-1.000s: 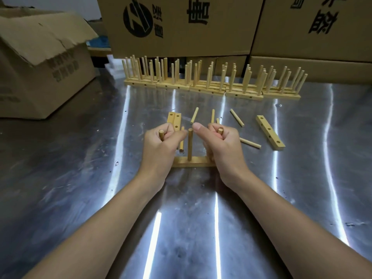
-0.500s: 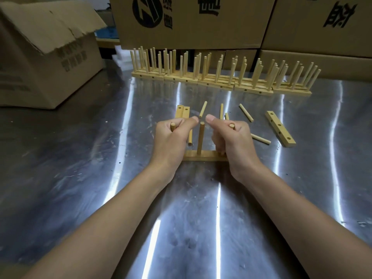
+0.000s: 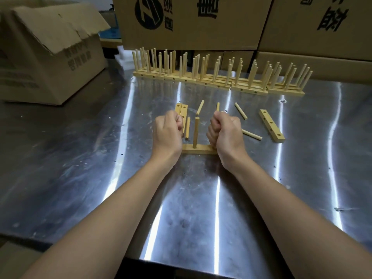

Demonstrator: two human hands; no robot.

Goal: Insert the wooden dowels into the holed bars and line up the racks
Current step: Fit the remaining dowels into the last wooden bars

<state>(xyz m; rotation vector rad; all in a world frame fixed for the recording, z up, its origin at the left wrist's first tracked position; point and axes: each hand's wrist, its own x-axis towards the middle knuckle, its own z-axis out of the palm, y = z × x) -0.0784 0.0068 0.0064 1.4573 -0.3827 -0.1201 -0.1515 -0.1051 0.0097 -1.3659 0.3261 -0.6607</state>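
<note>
At bar (image 3: 201,151) ends, left hand (image 3: 167,133), right hand (image 3: 225,133) grip end dowels; thumbs now tucked.

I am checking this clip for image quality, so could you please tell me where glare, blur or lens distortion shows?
Head view: bright glare streaks run down the steel table; head view: the left hand looks slightly motion-soft at its fingers; head view: the wide lens bows the row of finished racks and tilts the cartons behind; the upright dowel is sharp.

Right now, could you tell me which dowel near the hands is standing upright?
The dowel seated in the near bar; the loose ones around it lie flat.
</note>
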